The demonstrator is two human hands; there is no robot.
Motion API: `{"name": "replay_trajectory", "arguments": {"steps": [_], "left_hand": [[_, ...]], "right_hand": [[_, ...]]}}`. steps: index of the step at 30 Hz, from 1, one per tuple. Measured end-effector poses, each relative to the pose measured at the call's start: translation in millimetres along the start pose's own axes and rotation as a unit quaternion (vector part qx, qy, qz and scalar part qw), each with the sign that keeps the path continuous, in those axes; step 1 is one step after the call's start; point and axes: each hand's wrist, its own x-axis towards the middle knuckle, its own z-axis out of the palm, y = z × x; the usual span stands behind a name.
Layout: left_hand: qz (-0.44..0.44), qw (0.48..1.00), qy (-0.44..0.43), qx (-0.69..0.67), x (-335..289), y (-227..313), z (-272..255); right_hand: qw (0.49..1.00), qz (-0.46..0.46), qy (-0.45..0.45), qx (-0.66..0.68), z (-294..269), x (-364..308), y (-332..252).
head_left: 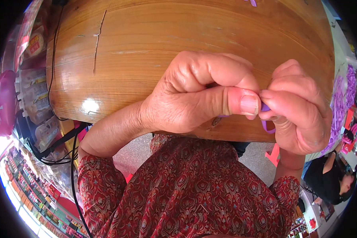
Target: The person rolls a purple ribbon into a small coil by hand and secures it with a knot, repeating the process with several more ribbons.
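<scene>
Both hands are raised over the near part of the wooden table, their fingertips meeting. My left hand (210,93) is closed, thumb pressed against the bent index finger. Closed in a pinch beside it is my right hand (299,109). Between the fingertips runs a narrow purple ribbon (269,126); a loop of it hangs below the right fingers, and a bit shows under the left thumb. Most of the ribbon is hidden by the fingers. On the far left of the table lies a thin twisted wire (96,47), apart from both hands.
The wooden table (139,35) has a rounded edge toward me. A purple scrap (253,3) lies at its far side. A dark cable (53,59) runs along the left edge near clear plastic packages (35,95). Purple strips (339,103) are heaped at right. Another person (329,178) is at lower right.
</scene>
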Motion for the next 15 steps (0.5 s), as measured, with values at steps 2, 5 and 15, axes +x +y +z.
{"name": "replay_trajectory", "arguments": {"steps": [2, 5, 15], "left_hand": [[-0.026, 0.999, 0.009, -0.042, -2.0, -5.5, -0.7], [-0.046, 0.997, 0.003, -0.057, -3.5, -4.1, -4.8], [0.137, 0.972, 0.065, 0.179, 0.4, -2.0, -7.3]], "right_hand": [[1.0, -0.006, 0.021, -0.008, 3.1, -1.0, 1.9], [1.0, -0.01, 0.002, 0.006, 1.7, 1.2, 6.6], [0.998, 0.059, -0.013, -0.018, -10.6, 7.1, 10.1]]}}
